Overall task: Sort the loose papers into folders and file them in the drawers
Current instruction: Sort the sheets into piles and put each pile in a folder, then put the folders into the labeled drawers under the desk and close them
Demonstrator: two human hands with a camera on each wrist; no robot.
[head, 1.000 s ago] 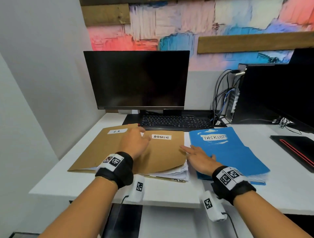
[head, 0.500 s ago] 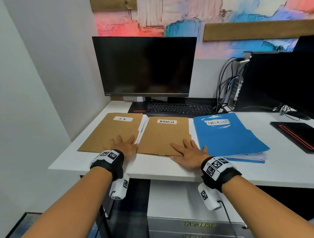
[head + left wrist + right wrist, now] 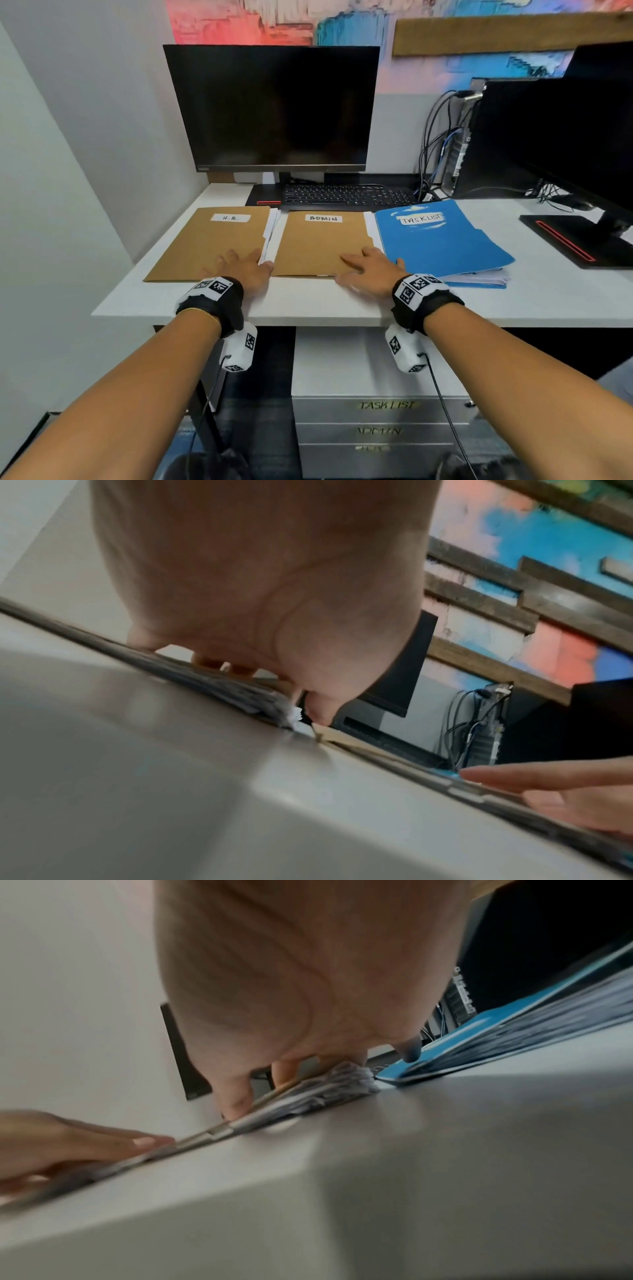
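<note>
Three closed folders lie side by side on the white desk: a brown one labelled H.R., a brown one labelled ADMIN and a blue one labelled TASKLIST. White paper edges stick out between the brown folders. My left hand lies flat on the near right corner of the H.R. folder. My right hand lies flat on the near right corner of the ADMIN folder, its fingers spread. Under the desk stands a grey drawer unit with shut drawers labelled TASK LIST and ADMIN.
A dark monitor and black keyboard stand behind the folders. A second monitor with cables and a black-and-red stand base fills the right. A white wall closes the left side.
One second ago the ADMIN folder bulged over its papers under my left hand. Now it lies flat beside H.R.; both hands have slid to the near corners and the view has tilted down to the drawers.
</note>
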